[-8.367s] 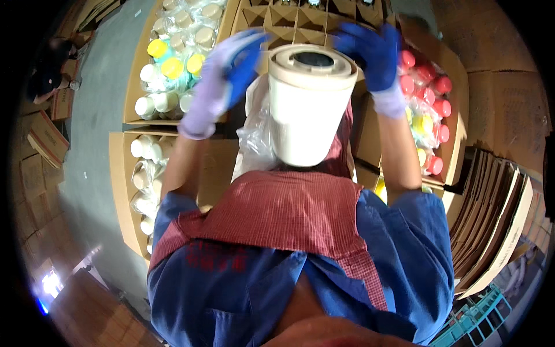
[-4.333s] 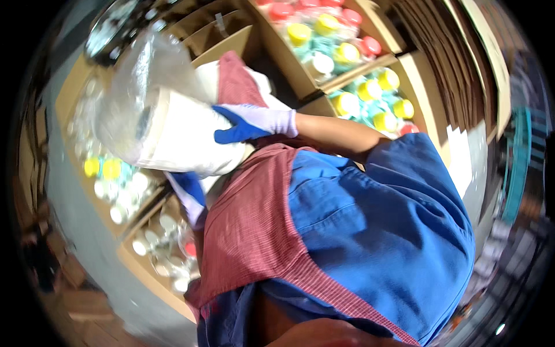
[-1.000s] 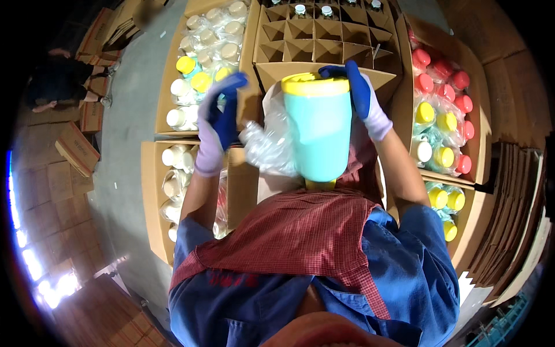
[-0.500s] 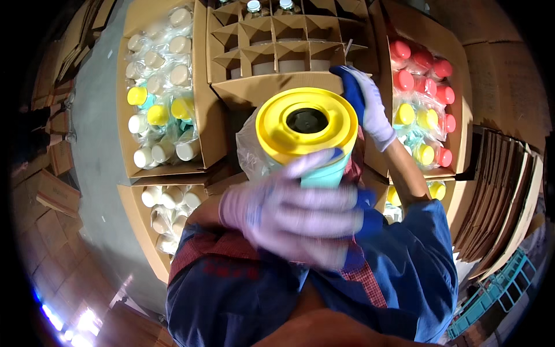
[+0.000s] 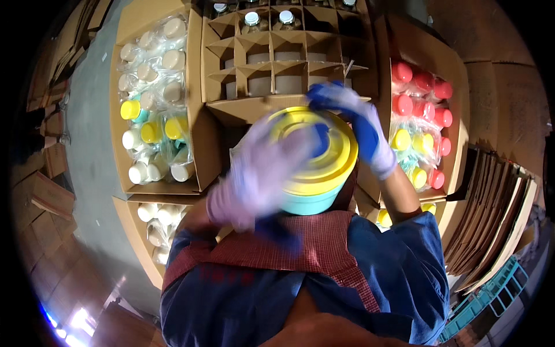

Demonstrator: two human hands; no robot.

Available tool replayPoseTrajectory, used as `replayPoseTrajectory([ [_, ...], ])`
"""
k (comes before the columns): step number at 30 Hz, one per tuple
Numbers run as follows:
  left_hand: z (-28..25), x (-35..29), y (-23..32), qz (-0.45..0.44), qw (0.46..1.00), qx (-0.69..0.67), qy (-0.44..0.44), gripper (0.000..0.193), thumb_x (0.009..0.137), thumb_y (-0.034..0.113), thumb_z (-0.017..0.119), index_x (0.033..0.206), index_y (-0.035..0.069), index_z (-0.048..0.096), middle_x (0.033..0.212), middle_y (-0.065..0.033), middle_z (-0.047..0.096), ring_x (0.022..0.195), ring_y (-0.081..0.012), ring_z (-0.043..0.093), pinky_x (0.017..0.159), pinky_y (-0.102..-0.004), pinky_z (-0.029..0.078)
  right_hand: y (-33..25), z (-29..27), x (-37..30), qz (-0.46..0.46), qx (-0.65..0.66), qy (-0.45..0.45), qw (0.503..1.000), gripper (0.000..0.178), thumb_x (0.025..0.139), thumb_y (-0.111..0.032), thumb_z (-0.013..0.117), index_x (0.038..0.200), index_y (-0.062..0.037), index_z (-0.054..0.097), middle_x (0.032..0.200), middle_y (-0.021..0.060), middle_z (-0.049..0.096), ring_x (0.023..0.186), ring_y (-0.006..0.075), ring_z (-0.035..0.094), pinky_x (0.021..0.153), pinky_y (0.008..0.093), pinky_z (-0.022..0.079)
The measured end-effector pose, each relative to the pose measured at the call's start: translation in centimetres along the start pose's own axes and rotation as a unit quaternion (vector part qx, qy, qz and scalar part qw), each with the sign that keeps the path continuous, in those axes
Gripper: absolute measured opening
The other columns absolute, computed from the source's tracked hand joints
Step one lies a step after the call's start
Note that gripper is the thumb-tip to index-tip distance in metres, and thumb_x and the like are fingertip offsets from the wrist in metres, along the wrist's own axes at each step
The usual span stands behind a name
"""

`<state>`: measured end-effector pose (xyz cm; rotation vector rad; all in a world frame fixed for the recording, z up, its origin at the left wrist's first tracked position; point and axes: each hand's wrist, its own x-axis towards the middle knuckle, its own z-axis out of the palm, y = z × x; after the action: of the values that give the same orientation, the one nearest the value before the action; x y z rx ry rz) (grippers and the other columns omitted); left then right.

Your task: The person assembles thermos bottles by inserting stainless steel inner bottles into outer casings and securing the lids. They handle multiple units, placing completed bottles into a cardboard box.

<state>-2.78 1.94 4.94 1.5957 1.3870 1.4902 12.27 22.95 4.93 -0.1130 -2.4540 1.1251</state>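
Observation:
A round turquoise container (image 5: pixel 309 203) with a wide, stepped yellow lid (image 5: pixel 344 151) stands upright in front of my chest. My left hand (image 5: pixel 269 168), in a white-and-blue glove, crosses the left part of the lid, its fingers smeared by motion. It hides the lid's middle and left side. Over the lid's far right edge curve the fingers of my right hand (image 5: pixel 361 124), gloved the same way, with the blue palm side turned to the container. Some clear plastic film shows just left of the container.
Beyond the container is a carton with cardboard dividers (image 5: pixel 289 68) and several white-capped bottles. A left carton (image 5: pixel 211 139) holds beige-, yellow- and white-capped bottles in film; a right carton (image 5: pixel 457 124) holds red- and yellow-capped ones. Flattened cardboard (image 5: pixel 485 214) and a turquoise crate (image 5: pixel 485 303) lie at right.
My left hand has swung from the container's near side up onto the lid. My right hand's fingers have bent over the lid's far edge. The container looks more upright and lower in view.

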Motion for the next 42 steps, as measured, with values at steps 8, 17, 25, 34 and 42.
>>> replayPoseTrajectory([
  [8,-2.0,3.3,-2.2,-0.100,0.995,0.015,0.017,0.064,0.086,0.011,0.062,0.143,-0.001,0.034,0.139,-0.0133,0.047,0.128,-0.0270,0.047,0.110,-0.0329,0.034,2.5,-0.3,1.7,-0.003,-0.003,-0.028,1.000,0.042,0.086,-0.037,0.056,0.112,-0.0050,0.064,0.115,0.0136,0.064,0.112,0.0337,0.059,0.104,0.0473,0.039],
  [17,-1.7,-0.6,-7.5,-0.269,0.945,-0.182,0.044,0.055,0.087,0.016,0.063,0.136,-0.001,0.044,0.133,-0.0133,0.050,0.118,-0.0224,0.052,0.104,-0.0335,0.040,6.3,-0.9,3.5,0.080,0.004,0.010,0.997,0.036,0.078,-0.022,0.064,0.108,-0.0013,0.064,0.113,0.0164,0.065,0.110,0.0324,0.061,0.105,0.0450,0.038],
  [25,-4.9,12.6,-7.6,0.094,0.994,0.025,-0.044,0.050,0.086,0.021,0.062,0.132,0.006,0.050,0.131,-0.0183,0.049,0.116,-0.0359,0.053,0.099,-0.0416,0.043,10.5,0.5,6.6,0.021,0.513,-0.021,0.858,0.057,0.098,-0.049,0.034,0.113,-0.0001,0.061,0.096,0.0149,0.068,0.098,0.0295,0.065,0.101,0.0527,0.042],
  [34,-13.2,18.2,-41.6,-0.342,0.789,0.510,0.032,0.059,0.087,0.044,0.057,0.136,0.013,0.046,0.132,-0.0186,0.052,0.118,-0.0363,0.054,0.096,-0.0460,0.040,29.3,10.9,4.6,0.302,0.557,0.207,0.746,0.040,0.098,-0.030,0.040,0.118,-0.0013,0.058,0.112,0.0130,0.066,0.102,0.0249,0.063,0.092,0.0375,0.051],
  [42,-12.4,14.4,-33.5,-0.163,0.776,0.610,0.002,0.064,0.078,0.041,0.070,0.132,0.014,0.048,0.118,-0.0137,0.054,0.107,-0.0310,0.056,0.090,-0.0442,0.036,24.7,9.4,0.0,0.425,0.118,0.334,0.833,0.034,0.094,-0.028,0.059,0.114,-0.0003,0.060,0.101,0.0098,0.064,0.094,0.0199,0.061,0.086,0.0305,0.048],
])
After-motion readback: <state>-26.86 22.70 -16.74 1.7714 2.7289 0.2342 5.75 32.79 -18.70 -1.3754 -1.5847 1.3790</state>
